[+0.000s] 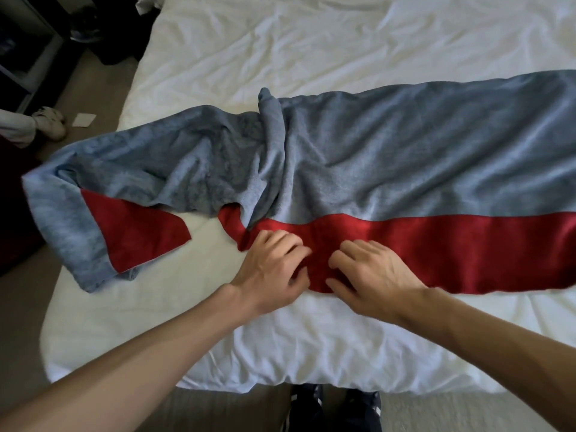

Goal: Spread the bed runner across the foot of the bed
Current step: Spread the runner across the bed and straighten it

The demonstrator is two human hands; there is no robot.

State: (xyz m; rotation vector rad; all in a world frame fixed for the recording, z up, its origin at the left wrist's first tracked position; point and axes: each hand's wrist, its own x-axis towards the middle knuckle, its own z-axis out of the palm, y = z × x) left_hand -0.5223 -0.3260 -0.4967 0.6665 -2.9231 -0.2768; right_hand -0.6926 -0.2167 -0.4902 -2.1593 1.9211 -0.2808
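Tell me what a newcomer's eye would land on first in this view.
The bright red band of the grey-blue bed runner, lying across the white bed, stands out first. At its near edge the left hand and right hand sit side by side, fingers curled on the red cloth. Toward the left the runner is bunched and twisted, one end folded over.

A white-and-grey sneaker [51, 121] rests on the tan carpet floor [93, 88] at the left, a small white paper square [83, 120] just beside it — dark furniture [28, 51] stands behind. Dark shoes [335, 410] show at the bottom edge.
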